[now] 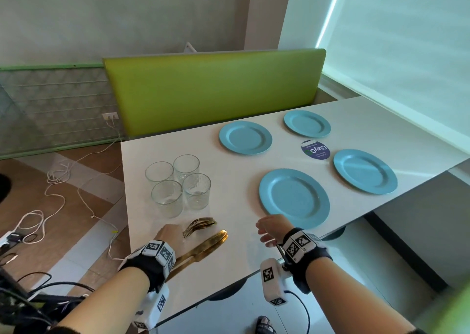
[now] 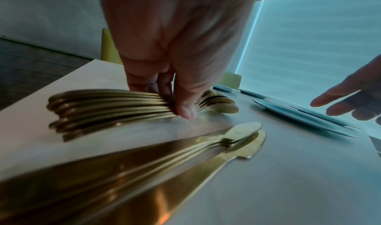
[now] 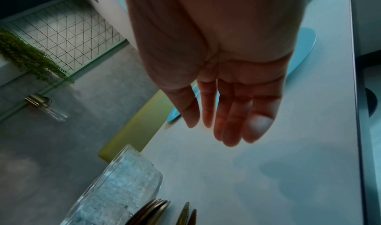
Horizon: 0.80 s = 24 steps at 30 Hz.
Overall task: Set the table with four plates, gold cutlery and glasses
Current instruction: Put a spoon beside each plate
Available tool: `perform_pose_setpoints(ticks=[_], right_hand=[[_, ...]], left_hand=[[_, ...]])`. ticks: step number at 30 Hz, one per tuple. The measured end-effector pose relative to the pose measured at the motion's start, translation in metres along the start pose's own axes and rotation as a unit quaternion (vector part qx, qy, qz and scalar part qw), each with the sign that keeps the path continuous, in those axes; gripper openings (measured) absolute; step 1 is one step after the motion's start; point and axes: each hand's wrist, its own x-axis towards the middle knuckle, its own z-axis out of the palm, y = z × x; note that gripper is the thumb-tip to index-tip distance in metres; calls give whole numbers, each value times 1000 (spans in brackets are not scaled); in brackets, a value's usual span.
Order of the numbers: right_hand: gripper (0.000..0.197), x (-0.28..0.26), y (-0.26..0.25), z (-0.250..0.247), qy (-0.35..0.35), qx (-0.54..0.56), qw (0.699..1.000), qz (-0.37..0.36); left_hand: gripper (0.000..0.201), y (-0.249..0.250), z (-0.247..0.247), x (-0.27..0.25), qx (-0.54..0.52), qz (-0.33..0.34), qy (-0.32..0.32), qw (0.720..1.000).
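Left wrist: left hand [image 2: 175,49] pinches forks [image 2: 115,108]; right hand [image 3: 222,81] fingers straight.

A person's left hand [image 2: 175,49], lower left in the head view, pinches a bundle between thumb and curled fingers [image 2: 144,81]. The right hand [image 3: 222,75], lower centre-right, hovers with fingers straight and together, holding nothing.

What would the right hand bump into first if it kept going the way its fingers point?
Probably the glasses. The right hand hangs open above the table, fingers pointing left toward them; it may pass over the forks, but depth is unclear.
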Motion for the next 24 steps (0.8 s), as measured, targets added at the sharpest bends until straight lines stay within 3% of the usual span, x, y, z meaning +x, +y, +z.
perform_pose_setpoints(ticks=[5, 8, 10, 12, 13, 15, 24], right_hand=[[24, 0, -9, 0, 3, -18, 1000, -19], [17, 1, -16, 2, -3, -5, 998, -56], [14, 1, -23, 3, -17, 16, 996, -87], [16, -1, -32, 3, -31, 40, 992, -112], [15, -1, -34, 1, -30, 57, 990, -122], [16, 1, -38, -6, -15, 85, 987, -137], [16, 31, -30, -57, 39, 168, 977, -128]], left_hand=[[32, 21, -17, 10, -36, 15, -19, 999], [23, 50, -34, 13, -163, 38, -19, 986], [16, 71, -42, 14, -320, 40, -44, 945], [15, 92, -49, 13, -474, 28, -100, 874], [15, 102, -51, 12, -524, 27, -123, 843], [13, 117, -52, 13, -563, 37, -147, 813], [4, 171, -46, 38, -574, 75, -192, 792]])
